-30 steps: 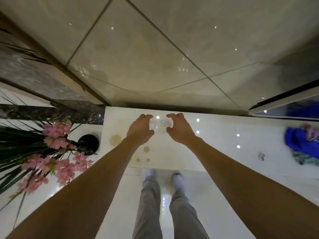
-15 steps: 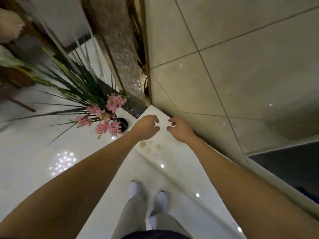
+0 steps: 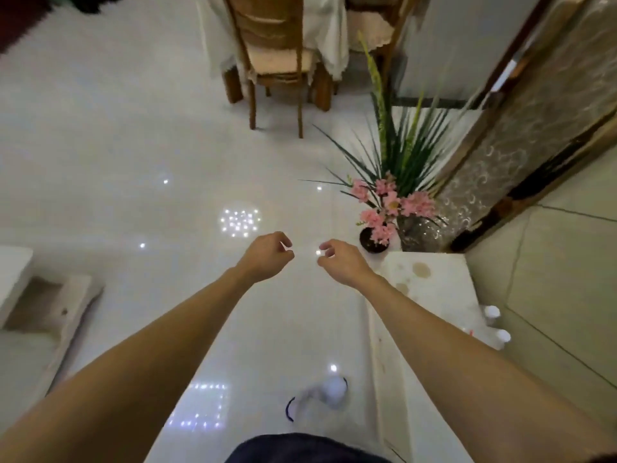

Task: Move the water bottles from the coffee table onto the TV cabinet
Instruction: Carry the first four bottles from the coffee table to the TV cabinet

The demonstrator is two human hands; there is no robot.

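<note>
Left hand [image 3: 267, 257] and right hand [image 3: 340, 262] hover loosely curled and empty; 2 water bottles [image 3: 497, 325] stand on the TV cabinet [image 3: 430, 282].

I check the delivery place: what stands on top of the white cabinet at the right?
On the white cabinet two white-capped bottles stand near the wall, beyond brownish stains. The right forearm covers the nearer top.

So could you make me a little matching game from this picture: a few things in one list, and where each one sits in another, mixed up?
Things:
1. wooden chair
2. pink flowers
3. water bottles
4. left hand

Places:
A. on the white cabinet top, by the wall
B. empty, over the shiny floor
C. far end, at the draped table
D. in a dark pot, floor corner

Pairs: 1-C, 2-D, 3-A, 4-B
</note>
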